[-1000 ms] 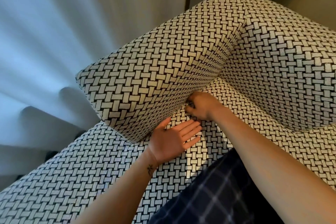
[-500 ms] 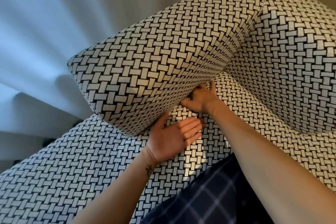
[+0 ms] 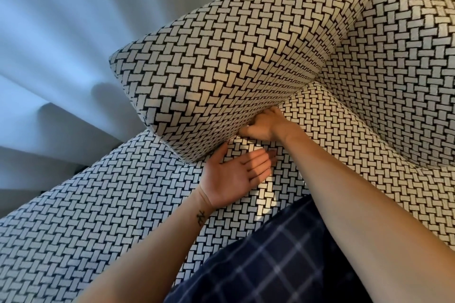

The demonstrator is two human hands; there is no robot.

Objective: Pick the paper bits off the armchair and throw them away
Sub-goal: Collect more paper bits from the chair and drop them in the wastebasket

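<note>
Where armrest (image 3: pixel 234 61) meets seat (image 3: pixel 98 204), right hand (image 3: pixel 262 126) pressed

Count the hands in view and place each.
2. The left hand, open and palm up, is over the seat. The right hand, curled, is at the crease where the armrest meets the seat; anything it holds is hidden.

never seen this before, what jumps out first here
The black-and-white basket-weave armchair fills nearly the whole view. At the centre, the right hand is tucked at the crease where the armrest meets the seat, and the left hand lies open, palm up, just below it. No paper bits show.
</note>
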